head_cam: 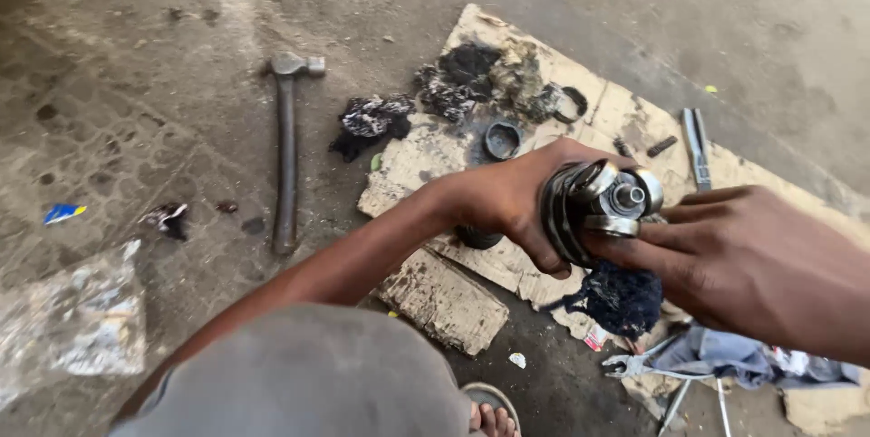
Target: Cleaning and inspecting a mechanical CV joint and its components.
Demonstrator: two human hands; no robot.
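1. I see the metal joint (598, 206) held up above the floor, right of centre in my view, over a sheet of torn cardboard (625, 115). It looks like a greasy drive-shaft joint: a dark ribbed body with bright steel roller caps and a stub at its end.

2. My left hand (507, 197) comes in from 7 o'clock and its grip wraps tight around the dark ribbed body, thumb under, fingers over the top.

3. My right hand (752, 260) comes in from 4 o'clock; its fingertips (625, 242) press on the lower roller cap. I judge this a light pinch, not a full grip.

4. Handling, as I judge it: solid steel, so heavy for its bulk and fully stiff. Black grease makes it slippery, above all on the polished caps.

5. Best hold, I think, is the ribbed body, where the ridges give purchase. The caps may slide off their pins, so I would not carry it by them.

6. A dark greasy rag (621, 296) hangs just below the joint at 6 o'clock.

7. On the floor: a hammer (286, 151) at 10 o'clock, well apart; a small round cap (502, 139) on the cardboard at 12 o'clock, near more black rags (471, 74).
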